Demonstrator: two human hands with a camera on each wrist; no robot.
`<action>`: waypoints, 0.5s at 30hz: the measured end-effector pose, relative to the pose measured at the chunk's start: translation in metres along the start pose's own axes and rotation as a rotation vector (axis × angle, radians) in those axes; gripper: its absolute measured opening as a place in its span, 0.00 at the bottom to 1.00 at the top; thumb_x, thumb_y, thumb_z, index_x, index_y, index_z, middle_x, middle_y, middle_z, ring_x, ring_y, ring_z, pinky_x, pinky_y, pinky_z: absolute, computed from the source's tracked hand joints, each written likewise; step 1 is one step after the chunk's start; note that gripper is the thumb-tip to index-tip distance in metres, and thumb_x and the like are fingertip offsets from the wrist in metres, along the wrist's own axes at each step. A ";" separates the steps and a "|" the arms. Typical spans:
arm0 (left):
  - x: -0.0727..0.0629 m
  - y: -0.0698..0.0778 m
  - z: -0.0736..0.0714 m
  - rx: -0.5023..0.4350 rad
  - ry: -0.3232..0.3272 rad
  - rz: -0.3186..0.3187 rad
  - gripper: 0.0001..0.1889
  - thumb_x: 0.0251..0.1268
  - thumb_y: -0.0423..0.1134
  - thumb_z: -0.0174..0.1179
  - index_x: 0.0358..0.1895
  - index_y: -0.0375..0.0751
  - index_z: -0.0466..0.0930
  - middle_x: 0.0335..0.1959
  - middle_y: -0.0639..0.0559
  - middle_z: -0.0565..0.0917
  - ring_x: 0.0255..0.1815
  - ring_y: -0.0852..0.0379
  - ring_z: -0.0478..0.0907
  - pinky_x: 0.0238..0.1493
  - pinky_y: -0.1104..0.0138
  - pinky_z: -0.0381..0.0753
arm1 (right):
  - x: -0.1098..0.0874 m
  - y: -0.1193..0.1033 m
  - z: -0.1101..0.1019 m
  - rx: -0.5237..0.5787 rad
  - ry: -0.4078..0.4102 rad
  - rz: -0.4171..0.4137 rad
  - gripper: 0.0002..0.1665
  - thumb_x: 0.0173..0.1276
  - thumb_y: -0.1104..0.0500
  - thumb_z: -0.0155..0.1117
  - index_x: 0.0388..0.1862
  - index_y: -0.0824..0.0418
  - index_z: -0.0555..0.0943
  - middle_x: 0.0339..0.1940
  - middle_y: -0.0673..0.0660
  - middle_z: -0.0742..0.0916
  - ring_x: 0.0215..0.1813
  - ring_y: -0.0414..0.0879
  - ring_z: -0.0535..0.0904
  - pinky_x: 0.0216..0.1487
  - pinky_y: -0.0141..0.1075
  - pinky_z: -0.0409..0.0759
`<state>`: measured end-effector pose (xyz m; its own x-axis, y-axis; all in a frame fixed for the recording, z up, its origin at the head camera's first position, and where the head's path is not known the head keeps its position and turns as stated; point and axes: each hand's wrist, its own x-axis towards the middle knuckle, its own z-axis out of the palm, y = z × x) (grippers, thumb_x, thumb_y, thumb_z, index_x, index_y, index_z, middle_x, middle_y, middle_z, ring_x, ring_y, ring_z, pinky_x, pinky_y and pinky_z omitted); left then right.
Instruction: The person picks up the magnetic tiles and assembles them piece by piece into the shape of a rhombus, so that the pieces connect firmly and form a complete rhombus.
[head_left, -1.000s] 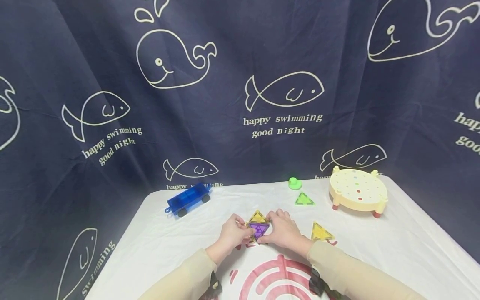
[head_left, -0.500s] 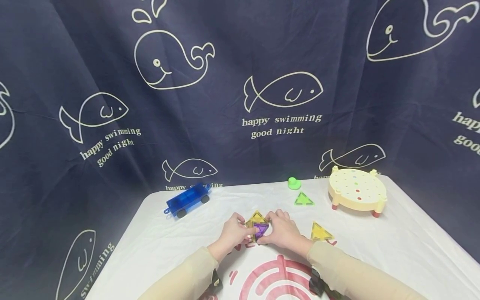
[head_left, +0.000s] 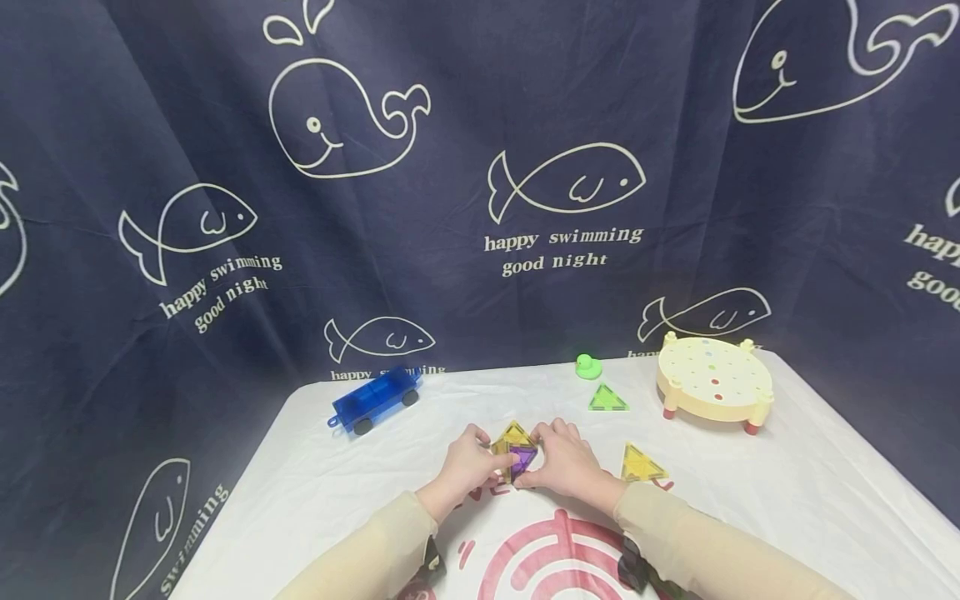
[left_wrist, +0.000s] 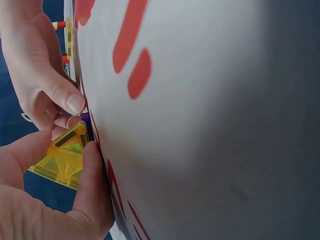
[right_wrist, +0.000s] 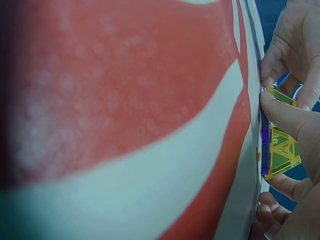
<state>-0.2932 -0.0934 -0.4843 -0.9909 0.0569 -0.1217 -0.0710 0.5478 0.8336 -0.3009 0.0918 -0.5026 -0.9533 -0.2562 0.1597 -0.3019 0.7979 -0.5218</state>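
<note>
Several triangular magnetic tiles stand together at the middle of the table. The purple tile point(head_left: 524, 457) lies low, with a yellow tile point(head_left: 515, 433) leaning up along its far side. My left hand point(head_left: 463, 468) pinches another yellow tile point(left_wrist: 65, 161) between thumb and fingers. That tile stands tilted at the purple one's left side and partly covers it in the head view. My right hand point(head_left: 566, 460) grips the purple tile by its corners, thumb at the near corner and fingers at the far right. In the right wrist view, the right thumb point(right_wrist: 280, 111) hides part of the join.
To the right lies a yellow triangular tile point(head_left: 642, 463). Farther back are a green triangular tile point(head_left: 608, 399) and a green toy duck point(head_left: 588, 367). A cream round toy stand point(head_left: 715, 379) is at the back right, a blue toy wagon point(head_left: 377, 400) at the back left.
The yellow tile in my left hand has tilted up and inward, covering more of the purple tile's left side. My right hand has kept nearly the same position.
</note>
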 end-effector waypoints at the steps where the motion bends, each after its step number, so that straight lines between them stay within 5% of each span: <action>1: 0.000 0.000 0.000 0.002 0.001 0.004 0.30 0.56 0.44 0.77 0.52 0.32 0.70 0.22 0.46 0.80 0.12 0.56 0.77 0.10 0.64 0.78 | 0.000 0.000 0.000 0.000 -0.001 0.000 0.39 0.37 0.40 0.87 0.44 0.58 0.80 0.35 0.51 0.73 0.41 0.49 0.69 0.40 0.44 0.75; 15: 0.004 -0.003 0.002 0.036 -0.001 0.004 0.30 0.56 0.47 0.76 0.51 0.33 0.70 0.21 0.46 0.79 0.10 0.56 0.75 0.08 0.65 0.76 | 0.000 0.000 -0.001 -0.002 -0.006 -0.003 0.40 0.37 0.40 0.87 0.45 0.58 0.80 0.36 0.52 0.74 0.42 0.49 0.69 0.41 0.45 0.76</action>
<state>-0.2968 -0.0930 -0.4887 -0.9910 0.0601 -0.1193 -0.0630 0.5772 0.8141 -0.3008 0.0923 -0.5012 -0.9525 -0.2617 0.1559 -0.3044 0.7983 -0.5196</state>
